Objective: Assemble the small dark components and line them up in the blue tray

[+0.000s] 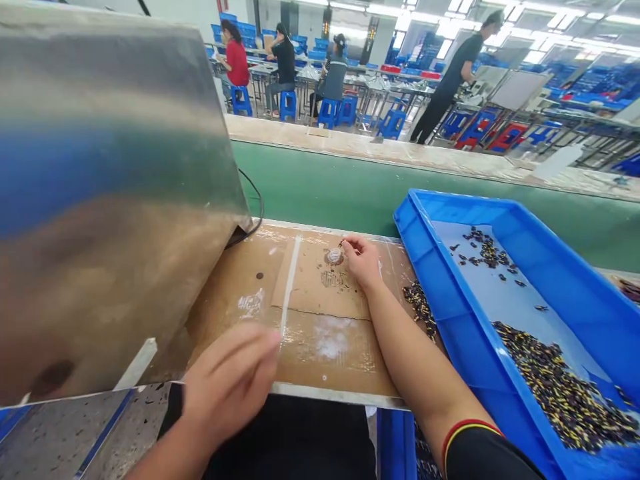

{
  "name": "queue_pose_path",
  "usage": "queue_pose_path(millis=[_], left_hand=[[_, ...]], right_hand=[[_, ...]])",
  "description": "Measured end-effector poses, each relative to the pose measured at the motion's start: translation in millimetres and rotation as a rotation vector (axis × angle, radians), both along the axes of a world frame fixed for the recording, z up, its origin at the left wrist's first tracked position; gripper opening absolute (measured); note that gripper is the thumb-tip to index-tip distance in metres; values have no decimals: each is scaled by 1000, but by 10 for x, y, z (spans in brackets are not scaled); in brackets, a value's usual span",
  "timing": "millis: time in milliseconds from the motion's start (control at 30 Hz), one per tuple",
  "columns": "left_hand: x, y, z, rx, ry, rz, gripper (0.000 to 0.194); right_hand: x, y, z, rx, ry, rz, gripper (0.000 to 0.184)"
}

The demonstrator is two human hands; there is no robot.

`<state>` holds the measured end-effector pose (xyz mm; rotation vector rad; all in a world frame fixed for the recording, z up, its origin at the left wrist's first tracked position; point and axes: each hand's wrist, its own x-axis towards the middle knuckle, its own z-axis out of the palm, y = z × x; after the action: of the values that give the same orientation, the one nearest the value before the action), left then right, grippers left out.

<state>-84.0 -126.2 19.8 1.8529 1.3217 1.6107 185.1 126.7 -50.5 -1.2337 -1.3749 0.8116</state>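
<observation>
Nearest the lens, the left hand (230, 387) swung past in a blur, grip impossible to call; farther right, the right hand (361, 263) pinched a tiny dark part (341, 244) above a cardboard sheet (320, 287), a blue tray (417, 230) just beyond the grip.

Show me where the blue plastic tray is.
In the head view, the blue plastic tray lies at right, beside the person's right forearm, with a green conveyor belt beyond it.

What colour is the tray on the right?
The tray is bright blue, clearest in the head view.
</observation>
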Motion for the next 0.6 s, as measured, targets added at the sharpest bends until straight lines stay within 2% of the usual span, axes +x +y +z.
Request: queue_pose_path(millis=[67,100,200,267,333,433,600], left_hand=[[251,463,-69,-55,-34,42,15],[371,710,-110,-144,-92,48,15],[633,1367,-268,-431,-350,-50,29],[715,1652,-398,-488,-452,-61,38],[741,1791,-525,-493,-507,-44,41],[724,1804,-658,-527,-537,-20,41],[666,1726,-697,-546,-531,-47,40]], right_hand=[[1,-17,-51,36,-12,26,42],[2,-24,-68,56,-24,36,41],[3,-31,-98,88,-99,31,37],[1,-34,-105,103,-167,31,34],[-2,-43,-106,135,-220,36,31],[0,-55,-107,203,-271,32,26],[18,-41,-147,267,-334,17,23]])
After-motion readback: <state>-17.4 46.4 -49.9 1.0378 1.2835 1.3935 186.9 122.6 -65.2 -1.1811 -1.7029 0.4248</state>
